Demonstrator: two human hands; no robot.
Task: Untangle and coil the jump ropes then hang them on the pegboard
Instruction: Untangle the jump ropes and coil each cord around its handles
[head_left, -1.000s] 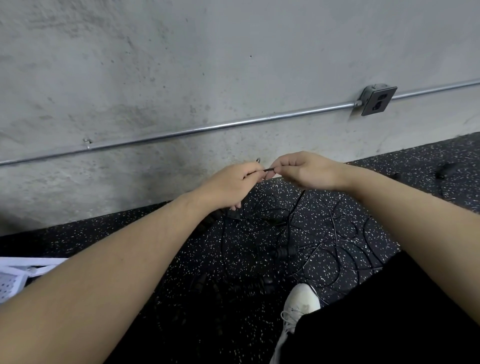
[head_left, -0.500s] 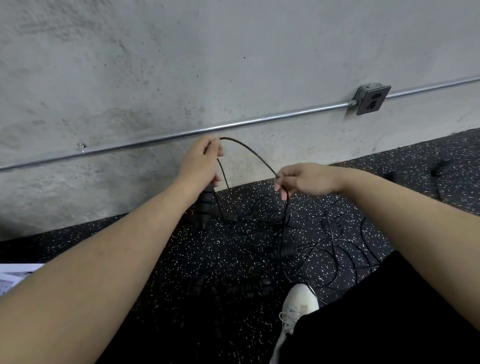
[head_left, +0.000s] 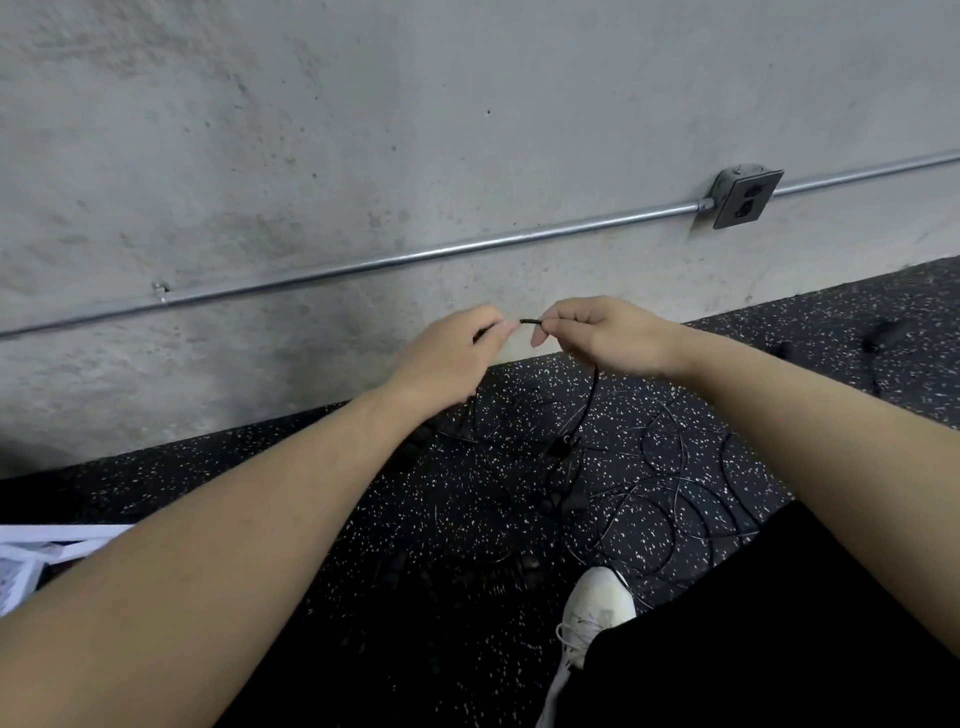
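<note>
Left hand (head_left: 457, 353): centre of frame; I see its fingers curled, pinching the jump rope (head_left: 531, 322).
Right hand (head_left: 605, 332): just beside the left one, fingers curled, pinching the same short black stretch between the two hands.
Rope run: from my right hand it drops to the tangle (head_left: 644, 499) on the speckled floor (head_left: 467, 519), lower centre-right.
Shoe (head_left: 597, 608): white, just below the tangle.

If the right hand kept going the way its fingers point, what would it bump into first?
Probably the left hand. The right hand points left along the short bit of black rope between them, and the gap looks tiny, though depth is uncertain.
</note>
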